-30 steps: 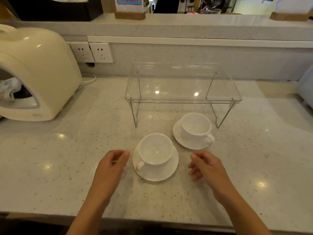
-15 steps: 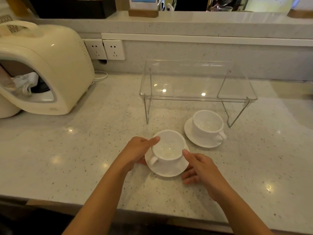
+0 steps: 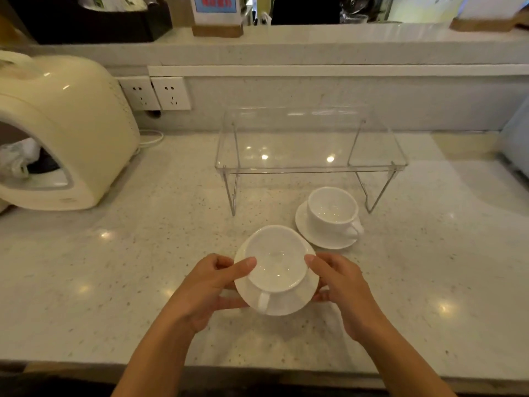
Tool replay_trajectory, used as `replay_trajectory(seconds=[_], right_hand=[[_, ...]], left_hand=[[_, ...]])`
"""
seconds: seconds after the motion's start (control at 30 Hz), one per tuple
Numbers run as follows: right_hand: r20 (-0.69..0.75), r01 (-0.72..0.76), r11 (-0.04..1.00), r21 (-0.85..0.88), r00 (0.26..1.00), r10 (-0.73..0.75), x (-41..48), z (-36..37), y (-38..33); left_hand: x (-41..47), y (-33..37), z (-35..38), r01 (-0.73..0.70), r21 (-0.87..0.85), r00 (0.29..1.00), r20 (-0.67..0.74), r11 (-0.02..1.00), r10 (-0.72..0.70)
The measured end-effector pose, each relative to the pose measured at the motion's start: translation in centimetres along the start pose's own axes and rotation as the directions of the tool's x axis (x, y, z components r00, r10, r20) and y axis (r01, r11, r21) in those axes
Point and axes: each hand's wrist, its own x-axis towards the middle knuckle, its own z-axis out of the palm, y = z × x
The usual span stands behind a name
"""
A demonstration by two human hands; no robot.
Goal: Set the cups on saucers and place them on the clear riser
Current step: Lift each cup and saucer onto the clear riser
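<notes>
A white cup [image 3: 276, 257] sits on a white saucer [image 3: 310, 293], lifted a little above the counter. My left hand [image 3: 210, 285] grips the saucer's left side with its thumb on the cup's rim. On the saucer's right side my right hand [image 3: 340, 287] does the same. The cup's handle points toward me. A second white cup [image 3: 332, 209] rests on its saucer [image 3: 303, 224] on the counter, just in front of the clear riser [image 3: 312, 144]. The riser's top holds nothing.
A cream-coloured appliance [image 3: 65, 133] stands at the left, plugged into wall sockets [image 3: 156, 93]. A raised ledge [image 3: 315, 44] with a sign holder runs behind the riser. A pale blue object [image 3: 518, 141] sits at the right edge. The counter's front edge [image 3: 257, 371] is below my forearms.
Both hands closed in on the near cup and saucer, took hold of them from either side, and raised them slightly off the counter.
</notes>
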Motion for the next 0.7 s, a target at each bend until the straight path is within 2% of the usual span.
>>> replay_trajectory(seconds=[0.17,0.37,0.53,0.7], right_hand=[[-0.04,0.235,0.972,-0.02,0.971,-0.235,-1.0,-1.2,-3.8],[-0.01,0.431,0.9,-0.063,0.901,-0.433,-0.3,-2.5,-9.4],[0.002,0.476,0.877,-0.067,0.879,-0.477,2.4,-2.9,-13.4],[-0.03,0.46,0.886,-0.061,0.886,-0.462,6.2,-2.3,-15.8]], left_hand=[[-2.5,3.0,1.0,-0.194,-0.014,0.98,-0.045,0.981,0.193],[-3.9,7.9,2.0,-0.317,-0.084,0.948,-0.042,0.945,0.315],[-3.1,12.1,2.6,-0.368,-0.061,0.929,-0.068,0.928,0.364],[-0.5,15.9,2.1,-0.343,-0.011,0.938,-0.052,0.939,0.342]])
